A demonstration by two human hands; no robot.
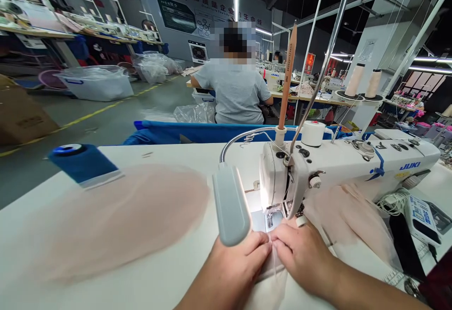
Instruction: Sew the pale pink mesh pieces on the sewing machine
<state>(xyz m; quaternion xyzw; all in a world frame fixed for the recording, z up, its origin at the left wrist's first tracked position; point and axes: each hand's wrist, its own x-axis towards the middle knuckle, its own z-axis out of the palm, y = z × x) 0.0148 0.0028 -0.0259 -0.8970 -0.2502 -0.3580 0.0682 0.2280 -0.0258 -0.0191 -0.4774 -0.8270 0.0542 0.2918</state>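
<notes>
Both hands meet just in front of the needle area of a white sewing machine [339, 159]. My left hand [242, 258] is closed, thumb and fingers pinching the edge of a thin, pale pink sheer fabric [277, 284]. Beside it, fingertips nearly touching, my right hand [300, 249] pinches the same fabric close to the presser foot [275, 216]. The cloth hangs down toward me between the wrists. A grey lamp head [231, 206] on a bendy neck covers the view just above my left hand.
An oval pale sheer piece [141, 216] lies left on the table, near a blue thread cone [84, 164]. More sheer fabric [349, 220] is bunched under the machine arm. At right lie a black phone-like object [406, 246] and a white device [422, 220]. A person [236, 89] sits ahead.
</notes>
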